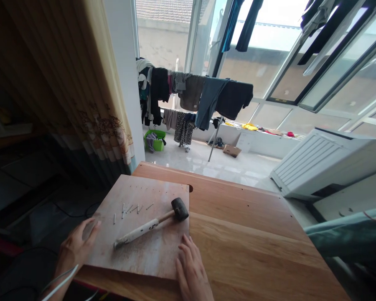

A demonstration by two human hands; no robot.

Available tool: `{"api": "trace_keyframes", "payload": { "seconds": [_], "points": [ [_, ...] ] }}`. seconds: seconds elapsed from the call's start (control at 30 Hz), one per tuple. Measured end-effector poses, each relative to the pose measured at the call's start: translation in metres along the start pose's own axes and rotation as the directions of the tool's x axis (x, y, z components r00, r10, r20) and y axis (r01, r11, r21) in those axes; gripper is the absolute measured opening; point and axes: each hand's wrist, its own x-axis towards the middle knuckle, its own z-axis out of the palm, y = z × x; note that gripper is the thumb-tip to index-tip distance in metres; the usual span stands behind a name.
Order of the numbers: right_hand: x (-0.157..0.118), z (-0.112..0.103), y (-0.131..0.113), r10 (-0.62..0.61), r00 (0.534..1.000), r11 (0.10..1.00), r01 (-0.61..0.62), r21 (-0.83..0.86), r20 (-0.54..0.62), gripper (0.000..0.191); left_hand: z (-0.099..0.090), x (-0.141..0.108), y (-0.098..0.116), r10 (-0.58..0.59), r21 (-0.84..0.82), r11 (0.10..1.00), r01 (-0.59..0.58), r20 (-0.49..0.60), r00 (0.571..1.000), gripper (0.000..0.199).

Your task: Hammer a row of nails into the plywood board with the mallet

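Note:
A square wooden board lies on the wooden table. On it rests a rubber mallet with a black head and a worn, white-coated handle, its head toward the right edge. Several nails are scattered on the board beyond the mallet. My left hand is at the board's left edge, thumb and fingers apart; some fingers are hidden. My right hand lies at the board's right edge with its fingers stretched out. Neither hand touches the mallet.
The wooden table extends to the right, with small holes along its far edge. A long curtain hangs at the left. Past the table stand a laundry rack, a green basket and a white appliance.

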Motion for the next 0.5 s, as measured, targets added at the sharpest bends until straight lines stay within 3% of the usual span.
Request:
{"api": "trace_keyframes", "payload": {
  "seconds": [0.13,0.23,0.5],
  "points": [
    [-0.004,-0.01,0.004,0.03,1.0,0.999,-0.03,-0.018,-0.009,0.029,-0.01,-0.002,0.02,-0.002,-0.029,1.0,0.004,0.066,0.998,0.052],
    [-0.007,-0.021,0.014,0.102,0.992,0.995,-0.102,-0.003,-0.07,0.028,-0.006,-0.016,0.041,0.03,-0.041,0.999,-0.026,0.089,0.996,0.057],
    [-0.03,-0.06,0.072,0.365,0.903,0.929,-0.368,0.03,-0.226,0.04,0.02,-0.07,0.087,0.293,-0.171,0.946,-0.274,0.101,0.951,0.048]
  ]
}}
